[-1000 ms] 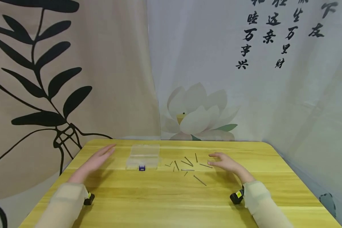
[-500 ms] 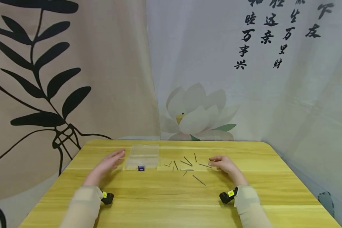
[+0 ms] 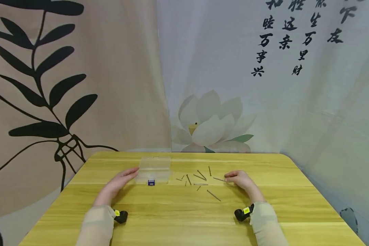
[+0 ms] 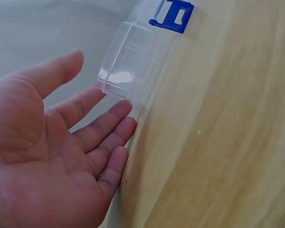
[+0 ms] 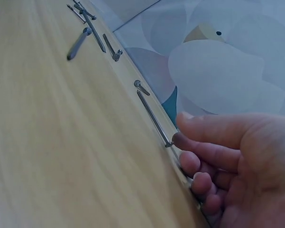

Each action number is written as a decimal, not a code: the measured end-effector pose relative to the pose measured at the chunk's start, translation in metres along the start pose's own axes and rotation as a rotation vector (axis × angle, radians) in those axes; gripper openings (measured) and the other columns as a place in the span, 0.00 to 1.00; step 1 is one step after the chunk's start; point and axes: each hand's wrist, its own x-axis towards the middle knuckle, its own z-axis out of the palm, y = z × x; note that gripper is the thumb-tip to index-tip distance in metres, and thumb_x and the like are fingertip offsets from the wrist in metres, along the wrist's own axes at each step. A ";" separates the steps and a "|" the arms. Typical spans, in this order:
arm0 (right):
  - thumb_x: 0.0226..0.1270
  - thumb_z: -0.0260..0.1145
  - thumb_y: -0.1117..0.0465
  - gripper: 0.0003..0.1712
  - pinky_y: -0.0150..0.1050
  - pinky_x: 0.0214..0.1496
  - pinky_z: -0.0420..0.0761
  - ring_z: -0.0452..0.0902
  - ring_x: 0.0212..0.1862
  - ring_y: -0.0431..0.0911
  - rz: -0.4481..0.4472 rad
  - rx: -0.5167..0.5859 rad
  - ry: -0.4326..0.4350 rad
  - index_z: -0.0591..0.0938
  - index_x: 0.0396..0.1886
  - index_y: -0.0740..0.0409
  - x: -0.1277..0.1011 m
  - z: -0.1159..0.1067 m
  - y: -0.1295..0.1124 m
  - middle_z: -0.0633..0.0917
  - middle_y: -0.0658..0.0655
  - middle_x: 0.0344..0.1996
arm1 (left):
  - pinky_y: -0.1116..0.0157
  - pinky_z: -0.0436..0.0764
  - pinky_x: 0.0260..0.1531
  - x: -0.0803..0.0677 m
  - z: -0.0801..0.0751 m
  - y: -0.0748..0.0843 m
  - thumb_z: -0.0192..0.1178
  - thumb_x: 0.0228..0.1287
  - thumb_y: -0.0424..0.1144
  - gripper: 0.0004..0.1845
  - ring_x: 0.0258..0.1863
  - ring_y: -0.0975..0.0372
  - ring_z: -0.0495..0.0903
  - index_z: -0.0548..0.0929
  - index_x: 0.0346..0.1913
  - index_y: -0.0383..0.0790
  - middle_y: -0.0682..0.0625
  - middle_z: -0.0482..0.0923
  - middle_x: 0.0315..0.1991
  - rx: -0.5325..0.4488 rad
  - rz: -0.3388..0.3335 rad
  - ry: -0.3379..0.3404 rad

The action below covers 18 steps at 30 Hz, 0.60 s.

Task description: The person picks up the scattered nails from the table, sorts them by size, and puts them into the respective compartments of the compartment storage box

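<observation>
Brought inward since earlier: left hand [image 3: 120, 181] to clear plastic box [image 3: 155, 176], right hand [image 3: 241, 180] to long grey metal nail [image 5: 153, 118]

On yellow wooden table [image 3: 172, 215], at nail's head: right fingers loosely bent, thumb and forefinger apart. At box's left end: left fingers relaxed, one tip touching. Between, scattered grey nails [image 3: 201, 184]. Beyond, pale lotus-printed cloth [image 3: 213, 133].

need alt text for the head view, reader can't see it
A person's left hand is beside a clear plastic box with a blue latch, and the right hand is at one end of a nail on a wooden table. More nails lie scattered between.
</observation>
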 end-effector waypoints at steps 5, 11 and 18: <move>0.62 0.69 0.63 0.17 0.52 0.53 0.75 0.75 0.54 0.58 -0.002 -0.009 -0.006 0.84 0.50 0.66 -0.001 0.000 0.000 0.82 0.65 0.51 | 0.37 0.42 0.66 0.000 0.001 -0.002 0.48 0.76 0.46 0.30 0.72 0.40 0.46 0.59 0.74 0.34 0.35 0.52 0.74 0.035 0.023 -0.011; 0.60 0.70 0.66 0.16 0.48 0.50 0.76 0.76 0.50 0.52 0.023 -0.005 -0.012 0.86 0.49 0.62 -0.002 0.000 0.001 0.83 0.61 0.50 | 0.40 0.47 0.67 -0.001 0.003 -0.003 0.49 0.76 0.40 0.29 0.71 0.39 0.50 0.59 0.73 0.31 0.33 0.55 0.72 0.060 0.057 0.000; 0.58 0.70 0.69 0.16 0.43 0.43 0.74 0.74 0.44 0.48 0.014 -0.021 0.001 0.86 0.47 0.62 -0.002 0.000 -0.003 0.83 0.59 0.47 | 0.41 0.56 0.65 0.003 0.005 -0.004 0.53 0.73 0.36 0.29 0.69 0.37 0.54 0.61 0.72 0.29 0.30 0.56 0.70 0.098 0.078 0.021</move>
